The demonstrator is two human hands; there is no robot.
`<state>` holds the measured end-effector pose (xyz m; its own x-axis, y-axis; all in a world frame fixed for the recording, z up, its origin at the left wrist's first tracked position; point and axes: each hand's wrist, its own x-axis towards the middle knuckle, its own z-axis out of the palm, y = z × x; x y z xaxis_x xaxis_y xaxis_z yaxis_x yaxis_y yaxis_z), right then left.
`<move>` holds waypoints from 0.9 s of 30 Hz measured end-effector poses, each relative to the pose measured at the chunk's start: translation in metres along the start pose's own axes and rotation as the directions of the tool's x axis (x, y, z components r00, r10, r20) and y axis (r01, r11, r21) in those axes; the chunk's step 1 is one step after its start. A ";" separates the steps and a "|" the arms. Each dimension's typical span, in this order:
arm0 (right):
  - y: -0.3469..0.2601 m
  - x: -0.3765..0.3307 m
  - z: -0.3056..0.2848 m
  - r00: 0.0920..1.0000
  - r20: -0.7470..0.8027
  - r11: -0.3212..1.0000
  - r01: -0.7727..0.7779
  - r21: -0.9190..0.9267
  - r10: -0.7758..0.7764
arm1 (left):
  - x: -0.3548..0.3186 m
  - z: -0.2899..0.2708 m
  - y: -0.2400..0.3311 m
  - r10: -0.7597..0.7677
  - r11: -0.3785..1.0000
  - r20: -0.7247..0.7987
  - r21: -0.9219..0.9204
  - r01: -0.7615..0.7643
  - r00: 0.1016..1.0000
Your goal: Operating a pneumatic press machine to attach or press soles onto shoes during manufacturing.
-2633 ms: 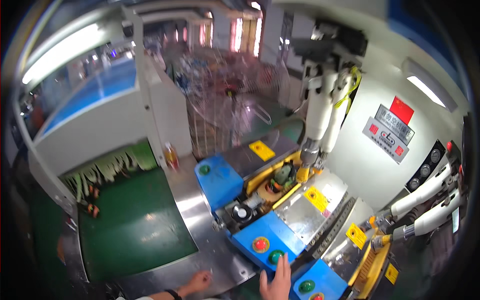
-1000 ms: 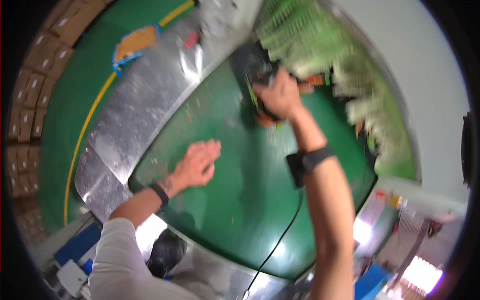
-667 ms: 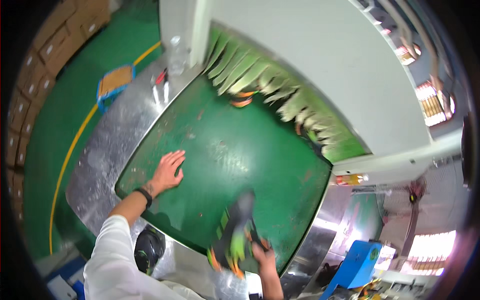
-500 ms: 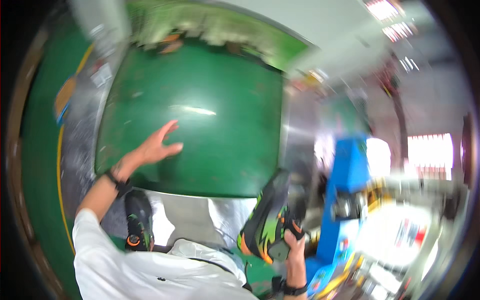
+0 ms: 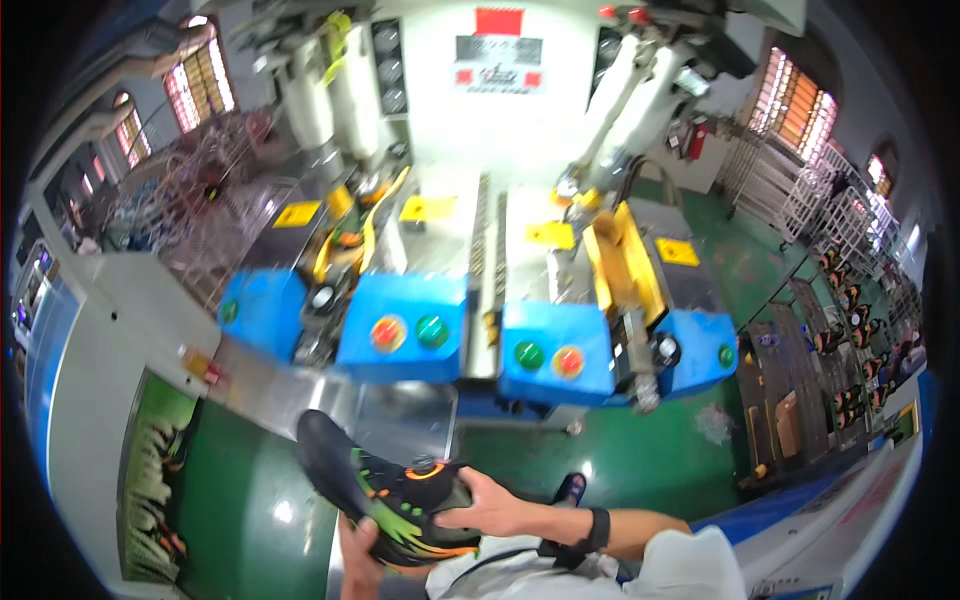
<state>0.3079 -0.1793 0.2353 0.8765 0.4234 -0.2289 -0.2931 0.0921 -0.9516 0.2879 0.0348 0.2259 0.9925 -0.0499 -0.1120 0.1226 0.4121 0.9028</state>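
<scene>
A black sneaker point(image 5: 385, 485) with green and orange markings is held low in front of me, its dark end pointing up and to the left. My right hand point(image 5: 485, 505) is closed around its collar end, thumb lying across the side. From below, my left hand point(image 5: 358, 560) grips its underside, partly hidden by the sneaker. Beyond stands a two-station machine with blue control boxes point(image 5: 405, 330). Yellow clamp pads point(image 5: 628, 260) show at the right station. The left station has something black and orange point(image 5: 347, 240) between its yellow pads.
Red and green buttons sit on the boxes' fronts, such as a red button point(image 5: 388, 333). At left, a grey housing point(image 5: 95, 350) has an opening with fringed curtain point(image 5: 150, 500). A shoe rack point(image 5: 800, 370) stands at right. A slippered foot point(image 5: 570, 490) shows below.
My view has swung right, from the green conveyor belt to the machine. The sneaker, earlier in my right hand alone, is now in both hands; my left hand was open over the belt.
</scene>
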 end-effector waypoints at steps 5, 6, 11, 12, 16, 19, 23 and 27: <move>-0.024 -0.079 -0.156 0.928 -0.354 0.984 0.157 0.079 -0.120 | 0.027 0.074 -0.081 -0.247 0.968 0.234 0.108 0.227 0.940; -0.035 -0.099 -0.183 0.855 -0.439 0.961 0.236 -0.147 -0.277 | 0.033 0.100 -0.082 -0.261 0.923 0.223 0.344 0.174 0.939; -0.113 -0.100 -0.327 0.787 -0.614 0.948 0.235 0.216 -0.055 | 0.038 0.118 -0.119 -0.386 0.175 0.269 0.961 -0.216 0.882; -0.117 -0.090 -0.368 0.762 -0.648 0.961 0.165 0.220 0.018 | 0.032 0.127 -0.124 -0.499 0.124 0.128 0.989 -0.075 0.857; -0.147 -0.011 -0.536 0.763 -0.535 0.878 -0.087 0.470 0.362 | 0.041 0.166 -0.124 -0.354 0.304 0.160 0.951 -0.048 0.921; -0.155 0.057 -0.549 0.708 -0.696 0.947 -0.290 -0.137 0.116 | 0.053 0.181 -0.117 -0.262 0.368 0.035 0.928 0.067 0.964; -0.079 0.109 -0.519 0.507 -0.714 0.635 -0.358 -0.685 -0.484 | 0.054 0.167 -0.129 -0.164 0.383 0.006 0.922 0.059 0.986; -0.098 0.100 -0.510 0.576 -0.751 0.637 -0.455 -0.622 -0.322 | 0.066 0.153 -0.110 -0.315 0.397 0.043 0.913 0.091 0.948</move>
<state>0.6196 -0.6059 0.2013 0.8862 -0.4629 0.0202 -0.3483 -0.6943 -0.6298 0.3404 -0.1533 0.1827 0.9026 -0.2156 -0.3725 0.1396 -0.6720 0.7273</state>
